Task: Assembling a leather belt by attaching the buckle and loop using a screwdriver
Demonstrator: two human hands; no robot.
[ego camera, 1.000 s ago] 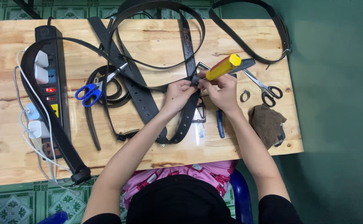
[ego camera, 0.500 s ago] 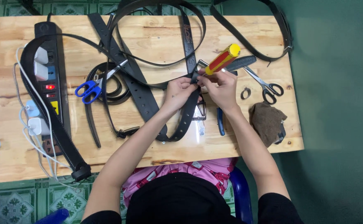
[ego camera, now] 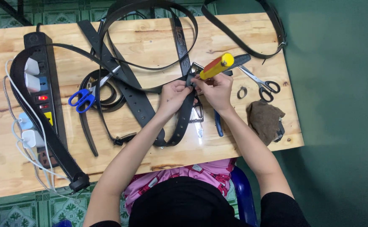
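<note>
Black leather belt (ego camera: 183,113) sits mid-table, pinched by my left hand (ego camera: 173,96), while my right hand (ego camera: 218,90), clenching the yellow-handled tool (ego camera: 216,66), has tipped it slightly flatter at the buckle (ego camera: 196,111).

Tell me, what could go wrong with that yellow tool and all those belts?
The right hand works the yellow-handled tool right beside the left hand fingers on the black belt; a slip might jab them. Loose belts cross the blue-handled scissors; tugging one could drag them. A strap also lies over the power strip and might snag its plugs.
</note>
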